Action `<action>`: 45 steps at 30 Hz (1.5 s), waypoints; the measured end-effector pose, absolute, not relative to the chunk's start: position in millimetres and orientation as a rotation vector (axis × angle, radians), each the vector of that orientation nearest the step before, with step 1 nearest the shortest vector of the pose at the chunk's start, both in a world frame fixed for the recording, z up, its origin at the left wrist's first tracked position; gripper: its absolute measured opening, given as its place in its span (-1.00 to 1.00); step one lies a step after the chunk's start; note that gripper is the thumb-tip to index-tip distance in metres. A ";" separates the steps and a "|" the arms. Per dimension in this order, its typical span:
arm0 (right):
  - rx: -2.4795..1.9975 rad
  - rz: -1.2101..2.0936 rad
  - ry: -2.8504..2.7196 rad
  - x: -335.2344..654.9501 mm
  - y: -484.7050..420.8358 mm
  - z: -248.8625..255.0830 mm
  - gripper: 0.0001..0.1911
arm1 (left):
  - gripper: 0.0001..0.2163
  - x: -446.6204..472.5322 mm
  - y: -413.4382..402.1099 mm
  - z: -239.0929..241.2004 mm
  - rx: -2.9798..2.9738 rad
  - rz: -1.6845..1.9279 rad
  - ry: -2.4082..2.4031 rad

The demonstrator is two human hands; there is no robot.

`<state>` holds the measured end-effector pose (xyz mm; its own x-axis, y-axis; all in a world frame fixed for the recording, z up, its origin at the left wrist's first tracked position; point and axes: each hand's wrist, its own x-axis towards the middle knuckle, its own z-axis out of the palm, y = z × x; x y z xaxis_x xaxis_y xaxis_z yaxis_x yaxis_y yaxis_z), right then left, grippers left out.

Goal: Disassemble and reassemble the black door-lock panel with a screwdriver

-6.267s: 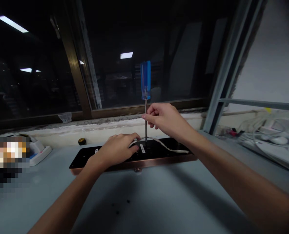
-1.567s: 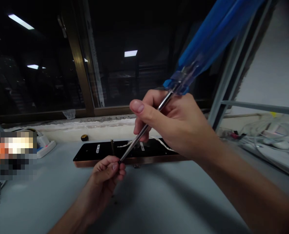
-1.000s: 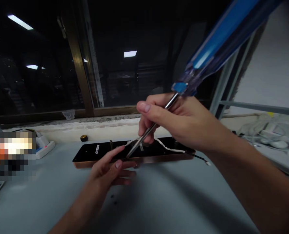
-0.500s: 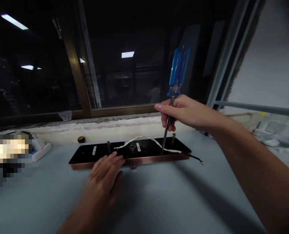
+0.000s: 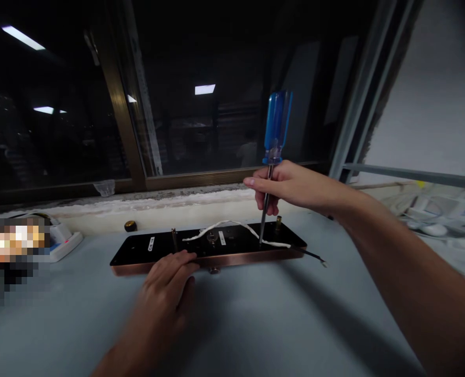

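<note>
Because built, by the look of it, with a metal shaft and a hard plastic handle, likely to feel stiff and light; best to grasp the screwdriver (image 5: 278, 121) by that handle for turning, with some risk of slipping on the smooth shaft. Held just under the handle, between thumb and fingers of the right hand (image 5: 275, 186); nearly upright, with its tip seemingly on the right part of the black panel (image 5: 238, 246). Translucent blue above, bare metal below. Touched on the panel's near edge, left of its middle, by the left hand (image 5: 167, 285), extended and closed on nothing visible. Probably rigid and rather heavy, so best steadied there; glossy on top, copper-coloured along the side, with a soft-looking white cable (image 5: 276, 244) across it.
</note>
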<state>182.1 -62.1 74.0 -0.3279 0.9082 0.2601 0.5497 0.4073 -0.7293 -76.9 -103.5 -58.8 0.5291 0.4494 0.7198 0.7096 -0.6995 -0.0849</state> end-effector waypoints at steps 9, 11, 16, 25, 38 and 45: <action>-1.135 1.026 -2.038 201.9 -69.1 79.7 -0.83 | -0.83 -76.3 -103.2 -57.2 -2.385 -1.037 -0.961; -1.131 1.032 -2.022 203.0 -67.5 79.0 -0.85 | -0.84 -76.0 -103.4 -56.6 -2.386 -1.036 -0.966; -1.223 0.786 -2.047 195.5 -62.6 77.6 -0.83 | -0.84 -75.7 -103.8 -55.2 -2.405 -1.031 -0.971; -1.157 0.891 -2.000 184.5 -61.4 73.3 -0.83 | -0.84 -75.2 -103.3 -55.2 -2.402 -1.050 -0.961; -1.311 0.669 -2.064 185.8 -65.8 77.8 -0.78 | -0.85 -73.8 -104.3 -52.1 -2.387 -1.043 -0.944; -1.131 0.926 -2.047 188.6 -65.9 76.3 -0.81 | -0.85 -74.0 -103.6 -51.3 -2.385 -1.057 -0.933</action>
<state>188.6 -65.9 76.3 -0.4442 0.8782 0.1775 0.4465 0.3888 -0.8059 -74.0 -103.6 -51.3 0.4997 0.4221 0.7564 0.6984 -0.7129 -0.0636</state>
